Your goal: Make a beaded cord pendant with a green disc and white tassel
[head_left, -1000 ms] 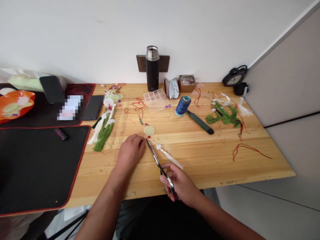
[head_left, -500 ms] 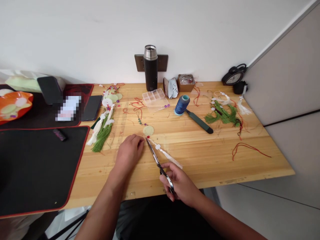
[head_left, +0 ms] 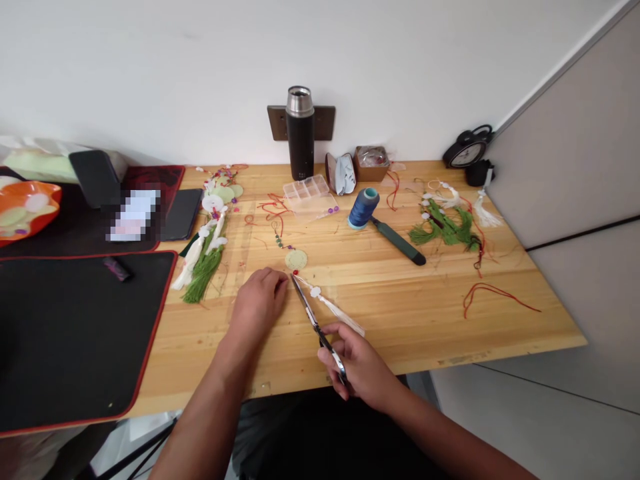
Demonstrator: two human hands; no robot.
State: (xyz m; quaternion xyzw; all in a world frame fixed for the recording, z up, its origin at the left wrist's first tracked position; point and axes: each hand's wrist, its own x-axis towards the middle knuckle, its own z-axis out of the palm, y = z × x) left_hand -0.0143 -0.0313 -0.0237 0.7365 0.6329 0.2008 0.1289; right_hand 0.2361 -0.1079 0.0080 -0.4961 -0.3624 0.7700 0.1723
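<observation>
My right hand (head_left: 353,367) is closed round the handles of a pair of scissors (head_left: 311,315). Their tips point away from me, just below a red bead on a beaded pendant. The pendant has a pale round disc (head_left: 297,259), small green and purple beads above it and a white tassel (head_left: 343,316) trailing to the lower right. My left hand (head_left: 261,298) rests on the table with its fingertips pinched, left of the scissor tips. What those fingers hold is too small to make out, perhaps a thread end.
A blue thread spool (head_left: 363,208) stands by a dark green-handled tool (head_left: 399,243). Behind are a clear bead box (head_left: 307,190) and a black flask (head_left: 301,143). Green and white tassels (head_left: 203,273) lie left, more green tassels (head_left: 447,225) right, with red cord (head_left: 493,288) nearer the edge.
Almost nothing differs. The view has shifted very slightly; both hands, the scissors and the pendant keep the same positions relative to each other.
</observation>
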